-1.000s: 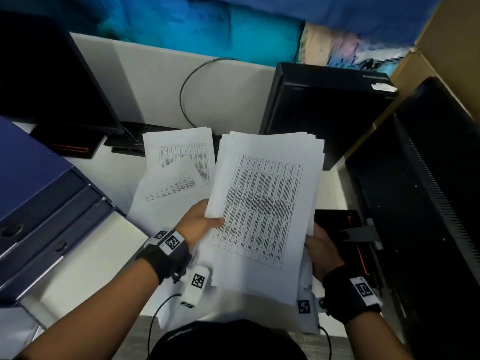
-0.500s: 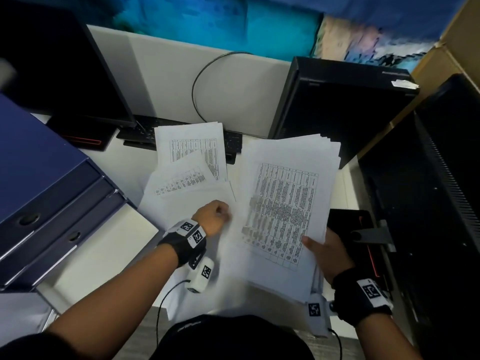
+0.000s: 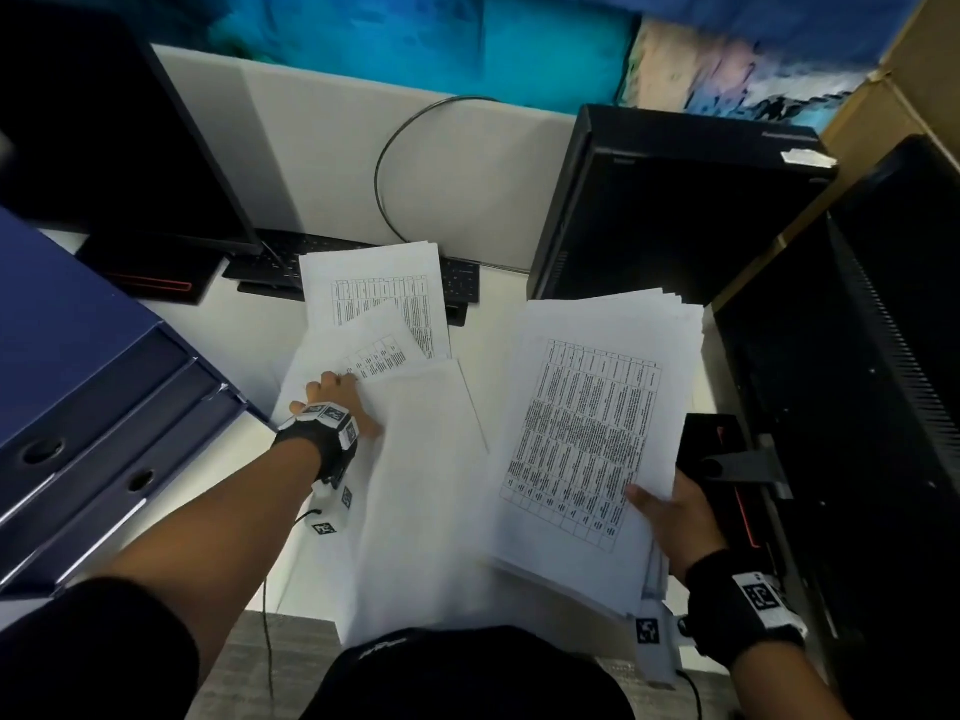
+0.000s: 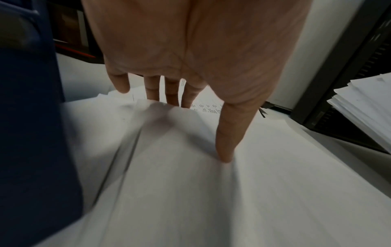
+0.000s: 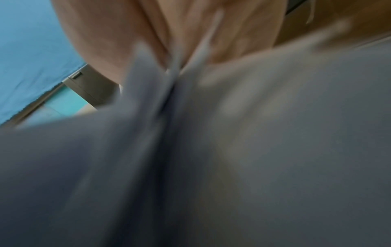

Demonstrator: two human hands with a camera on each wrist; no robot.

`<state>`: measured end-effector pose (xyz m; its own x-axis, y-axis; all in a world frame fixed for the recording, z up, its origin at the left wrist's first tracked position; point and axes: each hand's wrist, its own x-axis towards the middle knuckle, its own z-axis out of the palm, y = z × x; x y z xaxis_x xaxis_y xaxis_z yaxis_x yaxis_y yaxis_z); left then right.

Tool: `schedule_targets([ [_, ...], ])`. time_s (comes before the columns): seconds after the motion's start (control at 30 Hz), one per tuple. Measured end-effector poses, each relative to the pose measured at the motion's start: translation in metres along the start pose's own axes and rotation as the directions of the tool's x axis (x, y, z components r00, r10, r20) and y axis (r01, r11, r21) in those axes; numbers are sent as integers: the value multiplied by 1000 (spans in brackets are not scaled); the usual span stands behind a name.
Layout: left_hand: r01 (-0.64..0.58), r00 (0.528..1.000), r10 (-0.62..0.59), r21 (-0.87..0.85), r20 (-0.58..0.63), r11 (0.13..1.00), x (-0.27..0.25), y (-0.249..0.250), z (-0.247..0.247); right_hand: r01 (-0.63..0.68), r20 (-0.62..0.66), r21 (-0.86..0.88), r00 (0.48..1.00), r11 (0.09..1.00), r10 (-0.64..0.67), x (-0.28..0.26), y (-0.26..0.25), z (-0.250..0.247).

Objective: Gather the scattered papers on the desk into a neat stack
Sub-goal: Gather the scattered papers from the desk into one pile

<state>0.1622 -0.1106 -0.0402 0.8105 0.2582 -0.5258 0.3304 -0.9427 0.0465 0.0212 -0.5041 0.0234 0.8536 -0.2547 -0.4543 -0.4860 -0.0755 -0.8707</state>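
2 hands work over a white desk [image 3: 249,454] hemmed in on 3 sides. The right hand [image 3: 680,522] grips a thick stack of papers [image 3: 597,423] by its near right corner, thumb on the printed top sheet; the stack's far edges are fanned and uneven, and it is held tilted above the desk's right part, its right edge close to a black monitor [image 3: 852,407] and its far edge just before a black computer tower [image 3: 675,210]. The right wrist view is only blurred paper against the palm.

The left hand [image 3: 337,402] lies flat with straight, spread fingers [image 4: 171,93] on the loose sheets [image 3: 415,459] left of centre, holding none of them; the thumb tip presses a blank sheet, which ripples beside it. Beyond the fingers, 2 printed sheets [image 3: 379,304] overlap at angles, the farther one lying partly over a black keyboard [image 3: 457,283].

Blue binders [image 3: 93,387] crowd the desk's left side, their corner just beside the left hand. A bare strip of desk shows between the loose sheets and the held stack. Another black monitor [image 3: 104,132] stands far left, with a white partition [image 3: 322,158] and a looped cable [image 3: 395,148] behind the desk, and blue cloth [image 3: 467,39] above it.
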Motion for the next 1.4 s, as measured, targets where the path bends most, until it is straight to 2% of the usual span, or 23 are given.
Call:
schedule_targets([
  [0.17, -39, 992, 46, 65, -121, 997, -1, 5, -12, 2, 8, 4, 1000, 1000, -2, 5, -3, 3],
  [0.23, -100, 992, 102, 30, -77, 995, 0, 4, -20, -2, 7, 9, 1000, 1000, 2, 7, -4, 5],
  [0.3, -175, 984, 173, -75, -37, 982, 0, 3, -30, -6, 9, 15, 1000, 1000, 6, 9, -4, 6],
  [0.33, -203, 979, 198, -129, -56, 971, 0, 3, -35, -8, 11, 16, 1000, 1000, 8, 10, -4, 7],
  [0.43, -257, 952, 214, -194, -217, 947, -1, 2, -48, -11, 10, 30, 1000, 999, 11, 12, -3, 7],
  [0.5, -231, 961, 204, -139, -185, 963, -3, -2, -55, -4, 9, 33, 1000, 999, 3, 13, -3, 7],
  [0.6, -196, 980, 196, 17, 23, 980, -5, -10, -56, 3, 19, 34, 1000, 999, -4, 14, -2, 7],
  [0.63, -193, 980, 192, 30, 41, 981, -6, -11, -56, 5, 23, 38, 1000, 999, -6, 14, -3, 8],
  [0.7, -170, 985, 169, -45, -34, 984, -5, -12, -55, 8, 25, 42, 1000, 999, -9, 13, -4, 8],
  [0.73, -150, 986, 134, -168, -100, 974, -2, -12, -54, 9, 23, 44, 1000, 999, -10, 13, -4, 9],
  [0.77, -143, 981, 92, -322, -169, 936, -3, -12, -54, 11, 22, 47, 1000, 999, -12, 12, -4, 9],
  [0.83, -128, 973, -20, -609, -230, 783, -4, -10, -50, 17, 20, 42, 1000, 999, -18, 12, -3, 9],
  [0.87, -112, 977, -61, -736, -204, 668, -7, -8, -49, 22, 17, 35, 1000, 999, -22, 12, -3, 9],
  [0.93, -54, 991, -80, -853, -112, 519, -8, -8, -38, 22, 16, 30, 1000, 999, -22, 11, -2, 10],
  [0.97, -3, 998, -57, -856, -38, 517, -6, -10, -28, 20, 19, 30, 1000, 999, -20, 10, -2, 10],
  [1.0, 32, 999, -12, -834, 31, 551, 1, -12, -15, 17, 21, 33, 1000, 999, -18, 9, -2, 9],
  [1.1, 65, 981, 81, -694, 176, 717, 5, -15, 14, 7, 26, 32, 1000, 999, -8, 7, 0, 8],
  [1.13, 70, 979, 68, -637, 190, 768, -9, -8, 12, 3, 25, 29, 1000, 1000, -3, 7, 0, 8],
  [1.2, 56, 995, 5, -576, 103, 816, -21, -1, 12, 0, 20, 22, 1000, 1000, 0, 7, 1, 7],
  [1.23, 46, 999, -31, -604, 35, 796, -23, 2, 14, -2, 18, 18, 1000, 1000, 1, 6, 1, 6],
  [1.3, 15, 992, -102, -711, -79, 704, -28, 6, 12, -4, 10, 16, 1000, 1000, 4, 6, 1, 5],
  [1.37, 21, 996, -85, -776, -42, 630, -35, 7, 11, -4, 1, 21, 1000, 1000, 4, 5, 0, 4],
  [1.4, 11, 999, -32, -743, -14, 669, -40, 7, 13, -2, -1, 22, 1000, 1000, 2, 5, -1, 4],
])
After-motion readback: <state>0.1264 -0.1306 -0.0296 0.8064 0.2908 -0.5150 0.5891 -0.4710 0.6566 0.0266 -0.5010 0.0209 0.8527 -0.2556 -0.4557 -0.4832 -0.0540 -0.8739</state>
